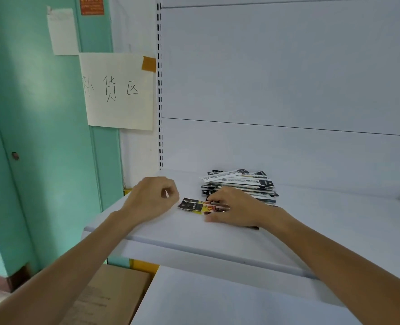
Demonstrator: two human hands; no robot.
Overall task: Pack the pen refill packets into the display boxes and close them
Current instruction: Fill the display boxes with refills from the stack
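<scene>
Two bare hands reach over one white shelf (pixel 217 233). On it lies one stack of pen refill packets (pixel 240 184), too tightly layered to count exactly, the top few fanned at slightly different angles. Just in front of the stack, toward the shelf's front edge, lies one single packet (pixel 195 205), black with yellow and red print, flat on the shelf.

The right hand (pixel 231 207) rests palm-down against the front of the stack, its fingers (pixel 214 199) curled over the right end of the single packet and pinning it; whether it truly grips it I cannot tell. The left hand (pixel 153 198) hovers to the left of the stack, loosely curled with thumb and fingertips drawn near each other, holding nothing, just beside the single packet's left end but apart from it.

Left of the stack, on the wall, hangs one handwritten paper sign (pixel 119 92) with one tab of brown tape. Below the shelf, to the left, sits one cardboard carton (pixel 109 299).
</scene>
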